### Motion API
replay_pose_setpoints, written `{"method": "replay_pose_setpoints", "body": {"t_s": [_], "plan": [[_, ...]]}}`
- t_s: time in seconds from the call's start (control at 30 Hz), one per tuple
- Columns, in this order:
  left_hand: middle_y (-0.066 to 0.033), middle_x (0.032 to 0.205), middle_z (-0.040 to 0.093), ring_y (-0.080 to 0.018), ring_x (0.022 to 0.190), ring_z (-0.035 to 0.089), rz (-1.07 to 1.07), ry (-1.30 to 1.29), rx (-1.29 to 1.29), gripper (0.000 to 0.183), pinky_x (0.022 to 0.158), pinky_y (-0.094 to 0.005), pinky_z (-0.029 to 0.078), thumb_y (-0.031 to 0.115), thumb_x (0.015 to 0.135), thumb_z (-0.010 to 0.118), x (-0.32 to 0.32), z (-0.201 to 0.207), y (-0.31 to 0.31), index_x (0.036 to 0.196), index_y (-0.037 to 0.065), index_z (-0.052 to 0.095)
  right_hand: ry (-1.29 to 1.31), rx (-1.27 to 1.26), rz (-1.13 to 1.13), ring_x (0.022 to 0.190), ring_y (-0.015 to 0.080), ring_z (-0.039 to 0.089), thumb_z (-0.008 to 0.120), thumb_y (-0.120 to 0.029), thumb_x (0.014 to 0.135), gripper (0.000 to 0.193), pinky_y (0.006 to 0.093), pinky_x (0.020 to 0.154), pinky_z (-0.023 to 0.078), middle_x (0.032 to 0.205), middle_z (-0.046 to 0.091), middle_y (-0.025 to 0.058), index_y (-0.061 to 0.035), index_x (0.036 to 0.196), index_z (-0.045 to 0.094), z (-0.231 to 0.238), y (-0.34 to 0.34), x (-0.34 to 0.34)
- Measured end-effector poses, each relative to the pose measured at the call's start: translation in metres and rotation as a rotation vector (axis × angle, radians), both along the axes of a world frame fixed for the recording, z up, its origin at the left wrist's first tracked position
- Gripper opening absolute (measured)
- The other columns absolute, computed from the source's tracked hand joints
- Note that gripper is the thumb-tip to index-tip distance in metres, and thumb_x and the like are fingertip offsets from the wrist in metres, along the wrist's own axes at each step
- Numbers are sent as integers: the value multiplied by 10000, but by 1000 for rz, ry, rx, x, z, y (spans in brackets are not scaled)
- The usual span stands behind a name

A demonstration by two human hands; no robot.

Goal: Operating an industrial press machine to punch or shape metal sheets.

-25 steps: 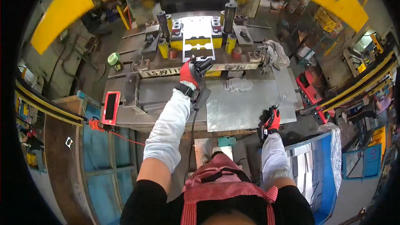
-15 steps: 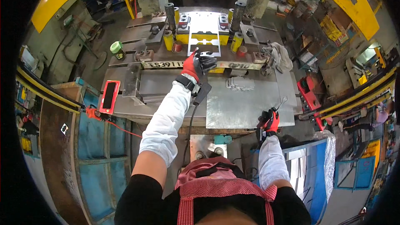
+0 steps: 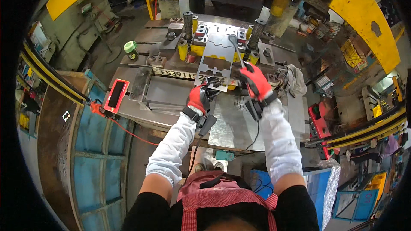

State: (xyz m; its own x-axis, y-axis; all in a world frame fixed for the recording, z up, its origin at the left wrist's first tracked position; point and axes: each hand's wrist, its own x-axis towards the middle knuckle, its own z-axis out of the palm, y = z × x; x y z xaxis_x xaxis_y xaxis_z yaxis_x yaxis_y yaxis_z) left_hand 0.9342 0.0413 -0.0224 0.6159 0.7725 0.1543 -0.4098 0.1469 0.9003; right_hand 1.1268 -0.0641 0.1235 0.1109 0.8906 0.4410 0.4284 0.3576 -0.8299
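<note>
My left hand [image 3: 199,97], in a red and black glove, is closed on the near end of a punched metal strip [image 3: 217,54]. The strip has shaped cutouts, and its far part lies over the press die [image 3: 200,38]. In my right hand [image 3: 255,82], gloved alike, is a thin metal rod tool [image 3: 238,51] with a rounded head. That head is at the strip's far right side; whether it touches the strip I cannot tell. Below my hands lies a flat metal sheet [image 3: 229,122] on the bench.
Guide posts [image 3: 188,25] and yellow cylinders [image 3: 183,50] stand around the die. Left of my hands are stacked metal sheets [image 3: 169,92], a red-framed phone [image 3: 115,96] and a green-lidded jar [image 3: 130,49]. A grey rag [image 3: 294,80] lies to the right.
My right hand has swung up and left with the rod tool, from the bench's front right to the strip. My left hand has drawn the strip's near end toward me.
</note>
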Motion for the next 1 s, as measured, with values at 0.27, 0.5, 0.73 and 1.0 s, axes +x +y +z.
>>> {"method": "replay_pose_setpoints", "body": {"t_s": [0.27,0.5,0.73,1.0], "plan": [[-145,855,628,-298,795,614,50,-309,-601,239,731,-354,490,41,652,612,-118,56,-57,889,10,625,74,-70,53,956,153,534,497,-99,884,296,259,855,409,1066,566,90,19,1156,501,-39,-27,-23],[-126,1018,602,-242,894,600,749,471,211,316,796,-356,474,211,850,546,-366,85,-168,1097,15,558,750,-661,-47,462,88,473,518,-87,794,428,213,413,380,745,600,70,-16,1213,462,-48,-167,-40],[-115,1075,569,-230,961,564,1468,388,-285,360,845,-337,446,248,892,492,-670,84,-149,1159,7,504,627,-803,-14,533,61,461,548,-151,810,387,209,463,379,733,584,22,-29,1174,496,-69,-191,-30],[-125,1218,505,-209,1072,511,1306,864,174,383,916,-299,388,199,923,436,-555,37,9,1246,-6,433,663,-706,-82,513,85,497,522,-208,852,411,227,456,408,766,608,51,-33,1219,457,-121,-225,27]]}}
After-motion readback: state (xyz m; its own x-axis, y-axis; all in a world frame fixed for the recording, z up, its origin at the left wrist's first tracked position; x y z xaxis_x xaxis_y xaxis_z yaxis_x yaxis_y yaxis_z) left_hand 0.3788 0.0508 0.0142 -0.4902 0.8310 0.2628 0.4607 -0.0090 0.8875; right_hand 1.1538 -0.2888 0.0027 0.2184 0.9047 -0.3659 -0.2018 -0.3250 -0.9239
